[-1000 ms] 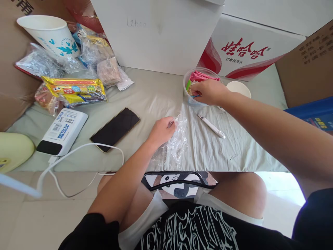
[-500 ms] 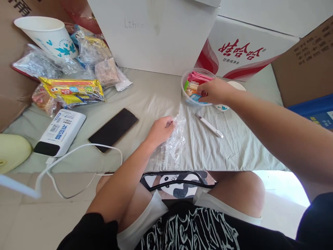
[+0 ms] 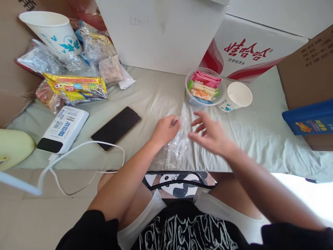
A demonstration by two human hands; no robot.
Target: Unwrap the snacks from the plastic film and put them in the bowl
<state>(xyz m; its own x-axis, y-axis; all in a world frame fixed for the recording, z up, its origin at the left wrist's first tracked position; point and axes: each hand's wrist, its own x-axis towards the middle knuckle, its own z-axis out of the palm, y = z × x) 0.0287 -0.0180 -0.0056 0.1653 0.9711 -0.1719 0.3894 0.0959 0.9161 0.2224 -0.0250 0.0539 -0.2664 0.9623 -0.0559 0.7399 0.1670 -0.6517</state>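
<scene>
Bag, clear plastic, lies at the sheet's near edge; my left hand pinches its top. My right hand hovers beside it, fingers spread, empty. Next, I judge, it must grip the opposite lip.

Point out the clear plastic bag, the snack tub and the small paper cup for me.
Plastic bag (image 3: pixel 176 149): head view, crinkled middle below the left hand.
Snack tub (image 3: pixel 191 100): head view, near-left wall.
Paper cup (image 3: pixel 239 93): head view, white inside.
</scene>
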